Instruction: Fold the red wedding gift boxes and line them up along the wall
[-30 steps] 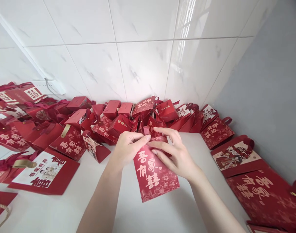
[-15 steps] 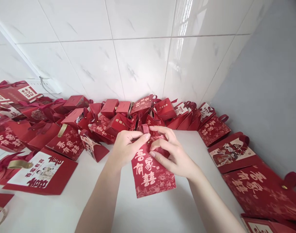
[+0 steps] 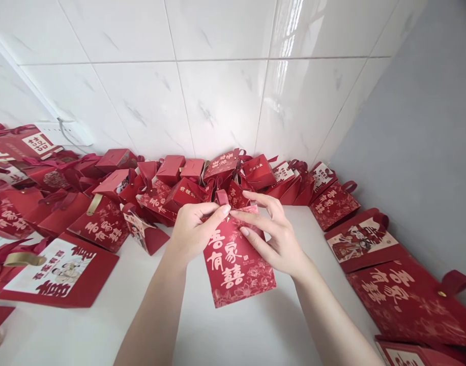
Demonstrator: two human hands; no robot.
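Note:
A small red paper gift bag (image 3: 236, 267) with gold characters and a flower pattern lies flat on the white table (image 3: 233, 330) in front of me. My left hand (image 3: 193, 229) pinches the bag's top edge between thumb and forefinger. My right hand (image 3: 273, 229) pinches the same top edge from the right, its other fingers spread over the bag. A red ribbon handle (image 3: 221, 197) sticks up just beyond my fingertips.
Many red gift bags and boxes (image 3: 172, 180) are heaped along the tiled wall (image 3: 217, 91). Larger flat bags lie at the left (image 3: 61, 272) and at the right (image 3: 412, 300). A grey wall (image 3: 427, 142) closes the right side.
My fingertips have drawn together at the bag's top edge, and the bag has shifted slightly away from me. The view has drifted a little.

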